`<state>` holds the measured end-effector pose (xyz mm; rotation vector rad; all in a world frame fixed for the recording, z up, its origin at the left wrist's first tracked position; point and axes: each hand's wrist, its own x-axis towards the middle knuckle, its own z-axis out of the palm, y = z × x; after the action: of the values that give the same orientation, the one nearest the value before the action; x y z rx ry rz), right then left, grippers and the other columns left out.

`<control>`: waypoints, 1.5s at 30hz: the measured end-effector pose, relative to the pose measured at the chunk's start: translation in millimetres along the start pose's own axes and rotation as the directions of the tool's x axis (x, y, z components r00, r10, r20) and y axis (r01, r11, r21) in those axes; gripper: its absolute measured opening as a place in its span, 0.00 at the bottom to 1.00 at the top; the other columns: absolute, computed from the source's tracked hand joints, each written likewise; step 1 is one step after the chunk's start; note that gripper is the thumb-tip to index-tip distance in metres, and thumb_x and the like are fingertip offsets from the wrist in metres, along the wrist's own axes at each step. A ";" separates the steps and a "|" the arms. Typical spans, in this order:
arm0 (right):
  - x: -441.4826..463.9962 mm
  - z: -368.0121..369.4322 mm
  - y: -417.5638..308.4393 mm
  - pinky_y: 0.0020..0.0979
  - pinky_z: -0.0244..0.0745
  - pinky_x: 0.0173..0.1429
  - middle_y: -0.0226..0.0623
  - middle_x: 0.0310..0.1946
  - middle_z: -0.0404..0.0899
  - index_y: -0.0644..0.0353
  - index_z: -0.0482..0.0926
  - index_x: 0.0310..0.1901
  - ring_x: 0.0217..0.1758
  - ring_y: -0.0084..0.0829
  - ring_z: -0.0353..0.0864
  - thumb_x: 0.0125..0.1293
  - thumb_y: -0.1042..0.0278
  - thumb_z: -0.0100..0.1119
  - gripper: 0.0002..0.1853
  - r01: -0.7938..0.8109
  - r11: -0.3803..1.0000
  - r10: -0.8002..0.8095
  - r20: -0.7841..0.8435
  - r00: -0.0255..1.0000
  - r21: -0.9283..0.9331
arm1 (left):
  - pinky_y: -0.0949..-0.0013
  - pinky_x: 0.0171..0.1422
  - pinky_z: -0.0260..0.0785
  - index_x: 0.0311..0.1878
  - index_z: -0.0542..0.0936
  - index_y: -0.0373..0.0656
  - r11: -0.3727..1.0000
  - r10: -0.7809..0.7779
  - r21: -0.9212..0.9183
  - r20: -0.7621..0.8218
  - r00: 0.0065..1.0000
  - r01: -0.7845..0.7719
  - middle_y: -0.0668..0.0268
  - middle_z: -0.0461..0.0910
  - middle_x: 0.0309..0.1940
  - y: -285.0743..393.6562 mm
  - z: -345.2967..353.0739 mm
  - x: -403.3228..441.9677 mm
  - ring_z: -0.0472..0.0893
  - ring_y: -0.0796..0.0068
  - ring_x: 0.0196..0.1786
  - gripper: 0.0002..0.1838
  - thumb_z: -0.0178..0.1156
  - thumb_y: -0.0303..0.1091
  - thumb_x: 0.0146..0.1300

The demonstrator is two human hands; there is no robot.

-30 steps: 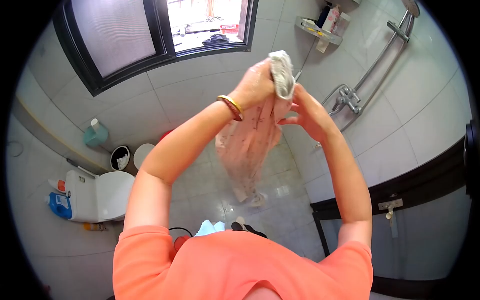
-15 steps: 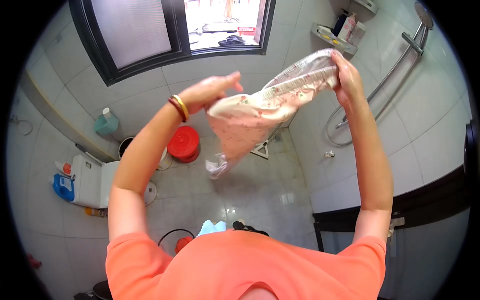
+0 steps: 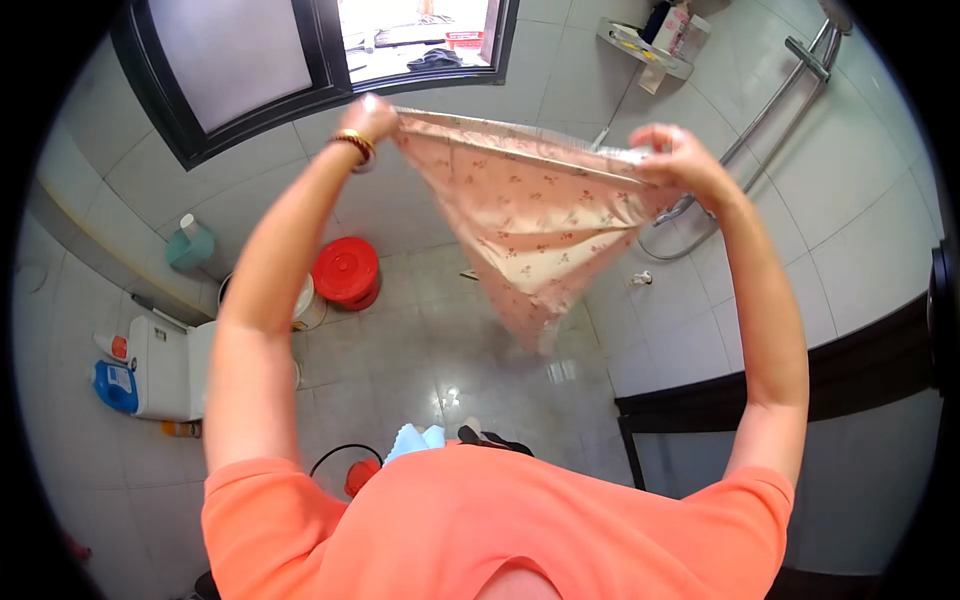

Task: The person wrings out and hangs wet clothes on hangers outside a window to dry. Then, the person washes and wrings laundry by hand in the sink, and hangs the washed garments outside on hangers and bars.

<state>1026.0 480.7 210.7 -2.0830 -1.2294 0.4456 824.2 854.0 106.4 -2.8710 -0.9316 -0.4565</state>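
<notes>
A pink garment (image 3: 530, 215) with a small floral print and a gathered, elastic-looking edge hangs stretched between my two hands. It tapers to a point at the bottom, which is blurred. My left hand (image 3: 372, 118), with bracelets at the wrist, is closed on the top left corner of the garment, just below the window. On the other side, my right hand (image 3: 682, 160) grips the top right end, fingers bent round the gathered edge. The garment's exact kind cannot be made out.
A dark-framed window (image 3: 320, 70) is ahead. To the right are a corner shelf (image 3: 645, 48) with bottles and a shower rail (image 3: 780, 110). A lidded red bucket (image 3: 347, 273) stands on the floor, left of the garment. A toilet (image 3: 160, 370) and blue jug (image 3: 115, 387) are farther left.
My left hand has moved left and up and has closed on the garment's edge. The garment has gone from bunched and slanting to spread wide. My right hand is somewhat lower.
</notes>
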 end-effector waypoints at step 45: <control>-8.2 35.2 141.4 0.33 0.74 0.38 0.47 0.30 0.79 0.56 0.81 0.34 0.33 0.37 0.80 0.38 0.58 0.63 0.19 -0.254 0.642 0.279 -0.089 0.956 -0.723 | 0.69 0.47 0.73 0.44 0.73 0.31 -0.205 0.335 -0.914 0.271 0.902 0.351 0.59 0.76 0.40 112.1 -26.0 -40.2 0.77 0.69 0.42 0.13 0.47 0.23 0.56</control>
<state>1091.4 439.7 86.8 -2.9855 -1.2372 0.0947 852.4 736.2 119.6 -4.7788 -0.6184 -0.9064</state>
